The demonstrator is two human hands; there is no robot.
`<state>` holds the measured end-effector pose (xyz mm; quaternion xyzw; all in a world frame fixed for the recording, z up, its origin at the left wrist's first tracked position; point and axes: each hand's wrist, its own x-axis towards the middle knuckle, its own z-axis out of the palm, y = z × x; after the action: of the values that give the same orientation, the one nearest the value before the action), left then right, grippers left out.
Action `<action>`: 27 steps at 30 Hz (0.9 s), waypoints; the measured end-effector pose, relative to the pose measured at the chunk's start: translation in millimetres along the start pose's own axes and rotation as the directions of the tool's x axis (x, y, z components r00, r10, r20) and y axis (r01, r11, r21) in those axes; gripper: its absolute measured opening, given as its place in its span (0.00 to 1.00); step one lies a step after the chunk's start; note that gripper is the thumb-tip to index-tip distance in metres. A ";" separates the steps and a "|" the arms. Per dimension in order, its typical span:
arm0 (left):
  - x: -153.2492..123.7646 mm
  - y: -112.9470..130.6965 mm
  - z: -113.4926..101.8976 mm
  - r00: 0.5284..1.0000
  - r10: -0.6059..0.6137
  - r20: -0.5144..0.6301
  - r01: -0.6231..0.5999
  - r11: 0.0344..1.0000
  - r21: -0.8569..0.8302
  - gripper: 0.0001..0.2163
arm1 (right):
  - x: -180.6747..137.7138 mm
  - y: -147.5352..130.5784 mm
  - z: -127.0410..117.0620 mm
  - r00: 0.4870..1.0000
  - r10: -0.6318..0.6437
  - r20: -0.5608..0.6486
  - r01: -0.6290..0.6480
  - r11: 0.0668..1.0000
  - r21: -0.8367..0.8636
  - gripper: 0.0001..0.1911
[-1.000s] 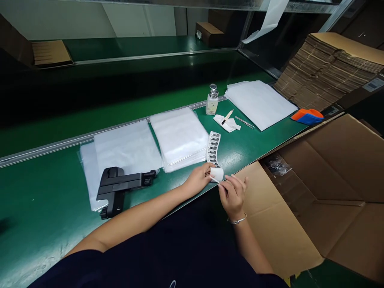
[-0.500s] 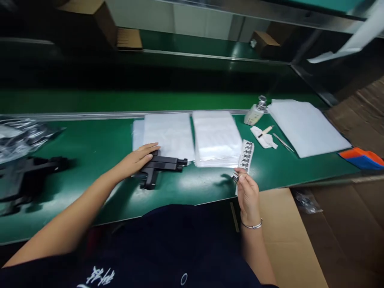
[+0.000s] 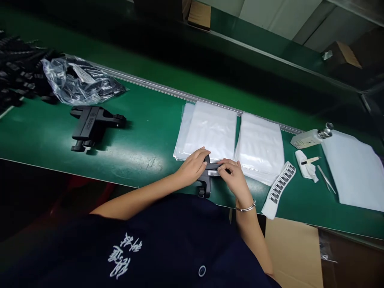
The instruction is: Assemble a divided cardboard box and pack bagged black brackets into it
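Note:
A black plastic bracket [image 3: 207,180] lies at the near edge of the green bench, partly hidden under both hands. My left hand [image 3: 192,166] is curled over its left end and holds it down. My right hand [image 3: 233,176] pinches a small white label [image 3: 213,173] against the bracket's top face. A curled strip of barcode labels [image 3: 279,189] lies just right of my right hand. Two stacks of clear plastic bags [image 3: 210,131] sit right behind the bracket.
A second black bracket [image 3: 91,124] lies to the left, with a crumpled bag of black parts [image 3: 79,82] behind it. At right are a small bottle [image 3: 309,138], a wipe with a swab [image 3: 306,166], tweezers [image 3: 326,179], white sheets [image 3: 354,170] and a cardboard box [image 3: 292,252] below the bench.
My view swung left. My left hand left the label roll and took hold of the bracket. My right hand brought a peeled label from the strip onto the bracket.

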<state>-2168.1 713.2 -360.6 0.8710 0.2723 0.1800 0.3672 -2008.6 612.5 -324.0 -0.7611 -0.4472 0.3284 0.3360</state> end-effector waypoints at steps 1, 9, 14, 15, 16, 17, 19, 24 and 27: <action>0.2 -0.6 -0.2 1.000 0.004 -0.004 -0.004 1.000 -0.002 0.17 | -0.4 -0.2 -1.1 1.000 0.005 0.003 -0.005 1.000 -0.005 0.12; 1.1 -1.1 0.3 0.999 0.031 -0.017 -0.031 0.999 -0.010 0.18 | -1.0 -2.0 -3.2 1.000 0.010 0.023 -0.010 1.000 -0.018 0.11; 1.1 -1.0 0.0 1.000 0.030 -0.010 -0.030 0.999 -0.017 0.18 | -0.3 -1.9 -3.2 0.999 0.001 0.033 0.000 0.999 -0.042 0.11; 1.3 -1.0 0.1 1.000 0.027 -0.008 -0.028 0.999 -0.019 0.18 | -0.3 -1.7 -3.4 0.999 -0.002 0.035 0.004 0.999 -0.045 0.11; 1.6 -1.1 0.3 1.000 0.024 -0.007 -0.025 0.999 -0.021 0.18 | -0.4 -1.5 -3.7 0.999 -0.006 0.037 0.008 0.999 -0.048 0.11; 1.7 -1.1 0.3 1.000 0.021 -0.004 -0.021 1.000 -0.023 0.18 | -0.6 -1.4 -4.0 0.999 -0.009 0.038 0.011 0.999 -0.052 0.11; 1.4 -0.8 -0.3 1.000 0.014 -0.008 -0.014 1.000 -0.026 0.18 | -0.9 -1.4 -4.4 0.999 -0.015 0.039 0.018 0.998 -0.064 0.12; -7.1 1.2 -6.7 0.982 0.150 -0.116 -0.148 0.989 0.021 0.17 | -0.3 -4.0 -1.8 0.999 -0.034 0.038 0.038 0.993 -0.112 0.12; -13.0 0.2 -12.2 0.931 0.366 0.015 -0.364 0.921 0.139 0.14 | -0.9 -4.8 -3.0 0.998 -0.046 0.046 0.052 0.990 -0.129 0.12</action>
<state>-2184.5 711.8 -353.8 0.9289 0.1194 0.2306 0.2640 -2008.8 612.8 -318.3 -0.7628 -0.4934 0.3066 0.2841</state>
